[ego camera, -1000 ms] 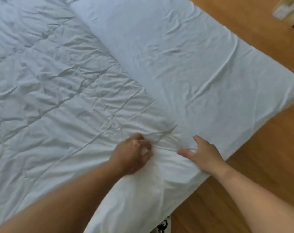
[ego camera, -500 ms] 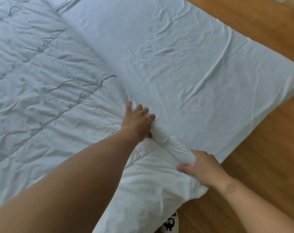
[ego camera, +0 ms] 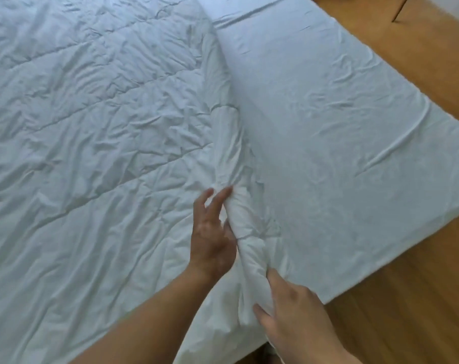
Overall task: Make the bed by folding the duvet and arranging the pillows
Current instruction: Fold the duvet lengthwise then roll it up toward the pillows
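Floor: wooden boards (ego camera: 407, 298) run along the right side of the bed and past its near corner
Bed: mattress (ego camera: 341, 132) in a creased white fitted sheet, bare on its right half
Duvet: white quilted duvet (ego camera: 91, 153) spread over the left half of the mattress, heavily crumpled; its right border is gathered into a thick rolled ridge (ego camera: 239, 200) running from the top of the view down towards me
Left hand: my left hand (ego camera: 212, 240) lies against the left flank of that ridge, fingers fairly straight and pointing away from me, pressing the cloth rather than clutching it (the thumb is partly hidden by the roll)
Right hand: my right hand (ego camera: 294, 311) has the near end of the ridge nipped between thumb and forefinger, close to the mattress edge; the other fingers I cannot make out
Spacing: both hands touch the same roll, left farther up, right nearer me
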Motion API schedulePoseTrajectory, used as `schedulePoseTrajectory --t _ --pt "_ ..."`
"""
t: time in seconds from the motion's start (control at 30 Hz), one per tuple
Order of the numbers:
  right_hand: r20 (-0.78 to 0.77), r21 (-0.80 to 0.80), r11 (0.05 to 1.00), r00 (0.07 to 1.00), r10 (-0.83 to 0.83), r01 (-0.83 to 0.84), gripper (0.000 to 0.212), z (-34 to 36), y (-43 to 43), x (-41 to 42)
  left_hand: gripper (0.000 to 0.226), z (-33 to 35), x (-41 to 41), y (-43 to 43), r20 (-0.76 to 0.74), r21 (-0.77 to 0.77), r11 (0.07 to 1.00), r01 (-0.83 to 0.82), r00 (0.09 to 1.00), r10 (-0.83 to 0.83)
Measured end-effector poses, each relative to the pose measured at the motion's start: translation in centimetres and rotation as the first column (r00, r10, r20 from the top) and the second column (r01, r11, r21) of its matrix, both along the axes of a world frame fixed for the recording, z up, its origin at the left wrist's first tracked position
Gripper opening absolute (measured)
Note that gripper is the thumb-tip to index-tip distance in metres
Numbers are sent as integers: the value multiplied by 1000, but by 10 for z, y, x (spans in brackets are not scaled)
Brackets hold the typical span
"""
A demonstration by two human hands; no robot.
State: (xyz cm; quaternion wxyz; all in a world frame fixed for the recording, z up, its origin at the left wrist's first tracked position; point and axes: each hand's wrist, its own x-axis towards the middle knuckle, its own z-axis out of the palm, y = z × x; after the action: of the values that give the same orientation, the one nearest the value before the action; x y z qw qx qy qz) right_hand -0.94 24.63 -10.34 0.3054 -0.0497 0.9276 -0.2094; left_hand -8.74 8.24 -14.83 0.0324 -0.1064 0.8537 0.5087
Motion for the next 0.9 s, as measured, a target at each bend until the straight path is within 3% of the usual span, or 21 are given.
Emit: schedulePoseTrajectory --t 0.03,0.1,0.17,0.23,0.33,0.47,0.57,0.63,0.7,0.77,0.83,0.9 --pt "14 13 1000 1000 28 -28 69 0 -24 9 48 13 22 -14 176 229 965 -129 980 89" --pt "16 57 993 994 104 -105 72 0 -69 24 50 33 59 -48 439 416 860 -295 893 94" --pt "-6 63 985 987 162 -162 72 -2 -112 38 48 43 90 -85 467 327 926 -189 884 16" --pt "-41 39 981 980 192 -191 68 -5 -155 52 32 48 110 -118 500 148 973 -179 862 83" --pt "-27 -45 961 962 271 -272 77 1 -222 77 18 48 132 -184 525 55 942 -331 812 255" --pt "7 -196 893 910 414 -405 71 7 -292 98 13 42 174 -287 537 -9 893 -449 752 383" --pt "-264 -297 871 911 318 -391 51 6 -331 86 24 37 212 -341 545 54 873 -484 747 380" --pt "-481 -150 827 770 418 -542 70 3 -364 64 25 33 236 -359 540 94 864 -495 754 373" --pt "-502 179 630 481 719 -756 92 0 -403 34 22 26 258 -366 533 104 865 -491 762 369" --pt "-273 404 346 249 929 -847 90 -2 -441 7 30 21 275 -367 521 88 876 -473 772 365" --pt "-40 485 140 138 990 -863 75 -3 -472 -9 42 16 288 -366 502 82 894 -441 793 345" --pt "87 489 55 111 990 -871 54 -3 -493 -10 46 12 299 -367 486 110 895 -432 809 331"
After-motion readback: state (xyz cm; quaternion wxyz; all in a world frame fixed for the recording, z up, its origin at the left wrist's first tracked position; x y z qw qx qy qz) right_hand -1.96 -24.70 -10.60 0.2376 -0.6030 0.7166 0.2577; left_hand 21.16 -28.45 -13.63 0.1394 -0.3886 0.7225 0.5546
